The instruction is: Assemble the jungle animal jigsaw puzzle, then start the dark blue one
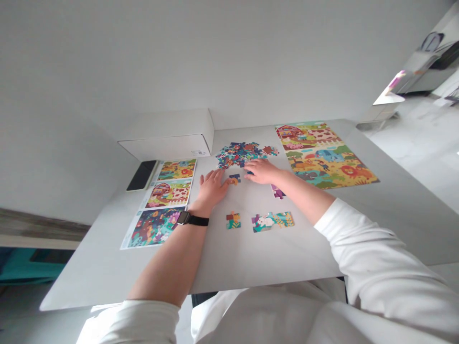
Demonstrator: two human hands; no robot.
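Touching left hand (211, 189) fingertips (225, 184), seemingly: puzzle piece (234, 179).

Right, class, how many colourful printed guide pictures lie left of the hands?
3, in a column: yellow picture farthest, red-barn picture middle, dark purple picture nearest.

A single loose puzzle piece (234, 179), blue with an orange patch, lies flat on the tabletop (251, 258), just at 3 o'clock of the left hand (211, 188), whose fingertips almost touch it. At 12 o'clock of that piece sits a scattered pile of pieces (241, 154), mostly blue, teal and red-brown, some overlapping. The right hand (261, 171) rests palm down on the pile's 5 o'clock edge.
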